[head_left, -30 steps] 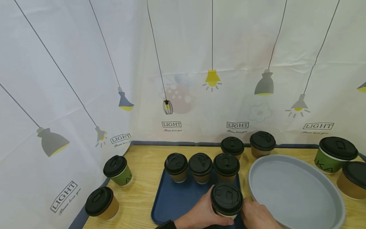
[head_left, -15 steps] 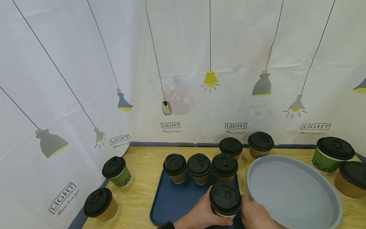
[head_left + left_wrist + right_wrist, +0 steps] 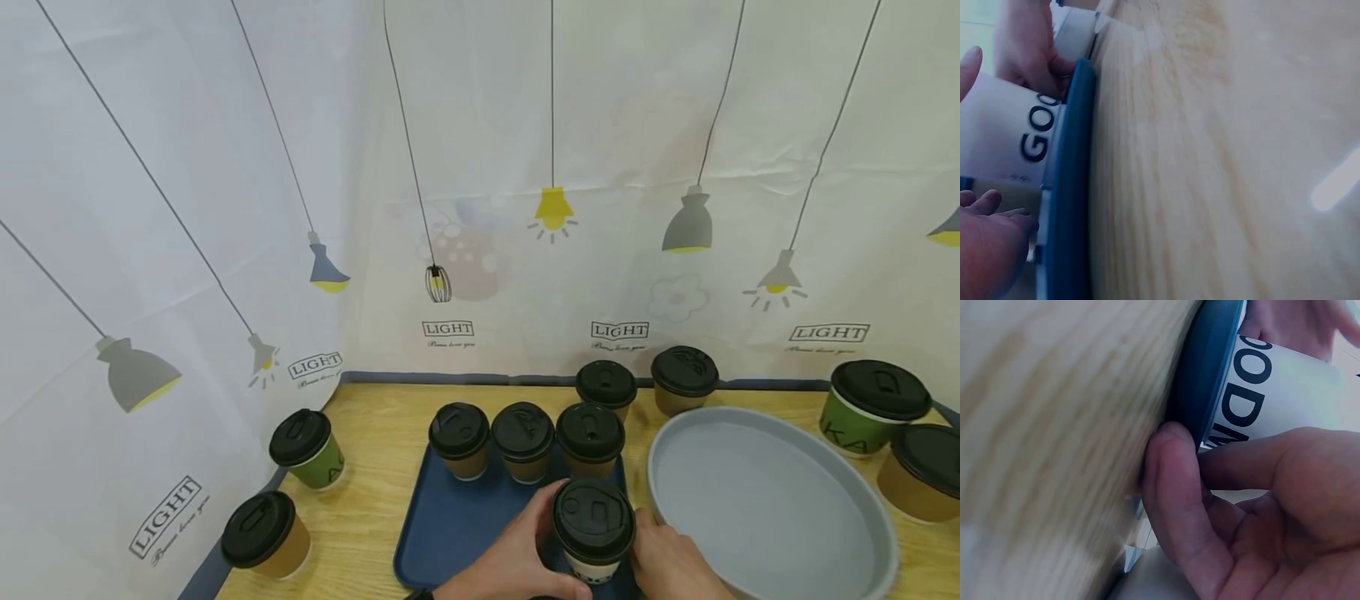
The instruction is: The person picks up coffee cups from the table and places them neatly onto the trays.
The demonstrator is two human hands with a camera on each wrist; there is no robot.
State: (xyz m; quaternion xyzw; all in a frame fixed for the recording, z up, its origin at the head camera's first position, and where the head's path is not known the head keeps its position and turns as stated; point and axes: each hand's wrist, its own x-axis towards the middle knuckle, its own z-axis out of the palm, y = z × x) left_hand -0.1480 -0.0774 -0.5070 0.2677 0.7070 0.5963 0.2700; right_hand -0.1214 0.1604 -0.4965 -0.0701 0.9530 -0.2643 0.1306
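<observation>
The left hand (image 3: 513, 554) frames the white cup (image 3: 594, 523), its grip wide, with a gap at the palm. The cup stands on the blue tray (image 3: 461, 529), near its front edge — beside it, the right hand (image 3: 675, 560) pinches the tray's rim. Three brown cups (image 3: 523, 446) line the tray's far side.

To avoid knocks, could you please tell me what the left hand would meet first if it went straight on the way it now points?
Probably the white paper cup with a round black lid, just ahead of the left hand; whether the two touch is unclear.
</observation>
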